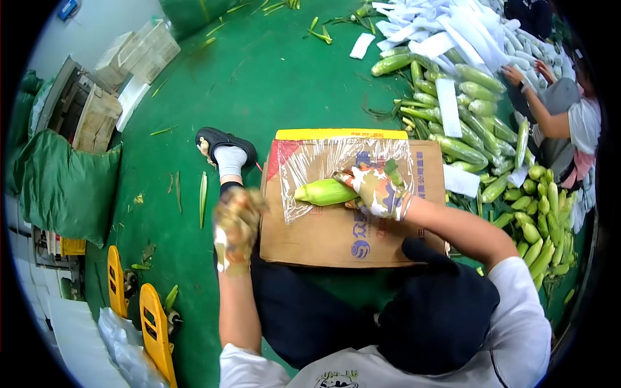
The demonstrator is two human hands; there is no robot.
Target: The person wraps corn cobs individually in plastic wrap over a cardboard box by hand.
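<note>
An ear of corn [323, 192] in its green husk lies on a sheet of clear plastic wrap [301, 158]. Beneath the wrap is a brown cardboard box [304, 242] with blue printing, lying in front of me. My right hand [378, 191], in a camouflage-patterned glove, is closed around the right end of the corn. My left hand [236, 226], gloved alike, hovers by the box's left edge, apart from the corn. Motion smears its fingers. Along the box's far edge runs a yellow and red wrap carton [343, 134].
Wrapped corn [462, 149] is heaped at the right, with loose ears [543, 226] nearer and white foam sleeves [446, 32] behind. A co-worker [556, 110] reaches into the pile there. At left are a green sack [68, 184], crates [147, 50] and yellow pallet-jack forks [155, 336].
</note>
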